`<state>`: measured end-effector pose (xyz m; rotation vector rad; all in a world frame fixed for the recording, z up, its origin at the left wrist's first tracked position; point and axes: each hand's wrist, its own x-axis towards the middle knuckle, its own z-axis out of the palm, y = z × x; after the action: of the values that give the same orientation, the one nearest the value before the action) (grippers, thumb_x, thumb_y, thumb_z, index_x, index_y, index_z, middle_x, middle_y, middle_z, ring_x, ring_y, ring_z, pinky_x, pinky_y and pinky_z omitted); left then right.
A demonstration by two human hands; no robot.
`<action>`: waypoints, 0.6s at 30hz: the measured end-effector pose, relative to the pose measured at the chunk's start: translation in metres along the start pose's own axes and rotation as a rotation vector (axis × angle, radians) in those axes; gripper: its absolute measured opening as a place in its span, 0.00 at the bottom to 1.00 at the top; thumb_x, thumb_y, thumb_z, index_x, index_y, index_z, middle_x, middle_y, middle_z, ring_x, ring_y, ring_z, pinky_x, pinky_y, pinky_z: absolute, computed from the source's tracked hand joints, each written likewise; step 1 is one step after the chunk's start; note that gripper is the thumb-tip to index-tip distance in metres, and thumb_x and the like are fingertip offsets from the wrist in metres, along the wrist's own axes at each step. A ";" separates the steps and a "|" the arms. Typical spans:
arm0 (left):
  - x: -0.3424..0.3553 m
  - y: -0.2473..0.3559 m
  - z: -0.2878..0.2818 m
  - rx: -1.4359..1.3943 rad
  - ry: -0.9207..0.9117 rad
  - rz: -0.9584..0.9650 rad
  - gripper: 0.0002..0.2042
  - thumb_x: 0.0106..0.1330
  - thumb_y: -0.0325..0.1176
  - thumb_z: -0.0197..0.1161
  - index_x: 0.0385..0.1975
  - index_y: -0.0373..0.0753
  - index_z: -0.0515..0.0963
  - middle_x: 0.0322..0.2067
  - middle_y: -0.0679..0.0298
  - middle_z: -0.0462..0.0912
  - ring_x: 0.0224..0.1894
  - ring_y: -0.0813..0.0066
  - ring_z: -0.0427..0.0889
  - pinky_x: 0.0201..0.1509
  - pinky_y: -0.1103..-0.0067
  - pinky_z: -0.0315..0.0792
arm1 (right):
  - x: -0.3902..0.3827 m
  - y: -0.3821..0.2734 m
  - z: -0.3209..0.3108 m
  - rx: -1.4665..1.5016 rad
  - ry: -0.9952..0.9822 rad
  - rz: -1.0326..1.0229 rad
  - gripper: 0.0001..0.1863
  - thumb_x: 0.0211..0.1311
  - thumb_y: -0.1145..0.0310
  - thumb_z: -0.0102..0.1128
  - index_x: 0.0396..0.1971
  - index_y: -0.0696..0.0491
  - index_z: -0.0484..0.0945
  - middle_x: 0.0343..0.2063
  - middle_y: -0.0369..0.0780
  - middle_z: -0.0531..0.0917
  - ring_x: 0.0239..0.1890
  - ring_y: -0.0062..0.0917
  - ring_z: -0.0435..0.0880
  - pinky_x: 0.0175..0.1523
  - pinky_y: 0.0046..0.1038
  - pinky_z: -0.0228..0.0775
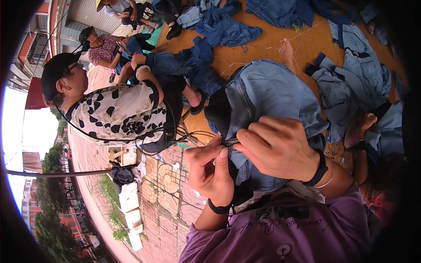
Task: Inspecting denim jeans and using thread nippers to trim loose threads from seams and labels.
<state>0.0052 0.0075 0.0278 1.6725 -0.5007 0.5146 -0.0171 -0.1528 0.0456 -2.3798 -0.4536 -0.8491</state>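
A light-blue denim garment (285, 92) is draped over my lap, with a stitched seam and a black piece of cloth (218, 111) at its left side. My left hand (211, 168) is closed in a pinch, thumb against fingers, at the garment's edge. Close beside it, my right hand (278, 151) grips the same edge between thumb and curled fingers. The fingertips of both hands nearly meet there. Whether a thread or small tool lies between them is too small to tell.
A person in a patterned shirt (118, 111) sits close on my left, with black cables (164, 133) between us. Jeans are heaped (228, 28) on the orange-brown mat (245, 52) ahead and pale-blue ones (359, 65) to the right. Other people sit farther off. Paving (164, 210) lies at lower left.
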 end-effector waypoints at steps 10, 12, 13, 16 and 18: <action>0.001 -0.003 -0.003 -0.167 0.033 -0.107 0.04 0.67 0.24 0.59 0.33 0.33 0.71 0.36 0.61 0.72 0.40 0.72 0.78 0.56 0.67 0.75 | -0.003 0.009 0.001 0.231 0.223 0.200 0.09 0.57 0.66 0.66 0.30 0.53 0.75 0.20 0.36 0.78 0.20 0.28 0.79 0.23 0.29 0.67; 0.003 -0.005 -0.004 -0.182 0.035 -0.113 0.03 0.67 0.24 0.58 0.34 0.34 0.71 0.36 0.61 0.73 0.41 0.71 0.78 0.56 0.68 0.74 | -0.005 0.012 -0.001 0.273 0.214 0.283 0.09 0.57 0.69 0.66 0.31 0.56 0.76 0.20 0.37 0.78 0.19 0.26 0.78 0.24 0.27 0.67; 0.003 -0.005 -0.002 -0.198 0.039 -0.122 0.03 0.68 0.24 0.57 0.34 0.34 0.71 0.37 0.61 0.74 0.42 0.69 0.79 0.55 0.70 0.73 | -0.009 0.015 -0.005 0.314 0.204 0.367 0.09 0.56 0.72 0.67 0.32 0.58 0.76 0.20 0.39 0.77 0.19 0.25 0.77 0.26 0.24 0.67; 0.014 -0.004 -0.008 0.024 0.095 -0.094 0.06 0.71 0.31 0.54 0.34 0.35 0.69 0.35 0.59 0.76 0.36 0.73 0.75 0.45 0.77 0.69 | -0.021 0.023 -0.009 0.368 0.229 0.399 0.09 0.59 0.68 0.65 0.34 0.55 0.75 0.20 0.37 0.77 0.19 0.27 0.76 0.25 0.27 0.66; 0.022 -0.007 -0.047 0.008 0.087 -0.118 0.07 0.73 0.32 0.49 0.34 0.38 0.70 0.37 0.62 0.75 0.41 0.74 0.72 0.47 0.78 0.66 | -0.027 0.023 0.001 0.352 0.193 0.393 0.11 0.62 0.63 0.63 0.34 0.54 0.72 0.20 0.38 0.77 0.20 0.33 0.78 0.25 0.32 0.66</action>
<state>0.0240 0.0537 0.0421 1.6683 -0.3348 0.5003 -0.0256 -0.1734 0.0179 -1.9492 -0.0448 -0.7362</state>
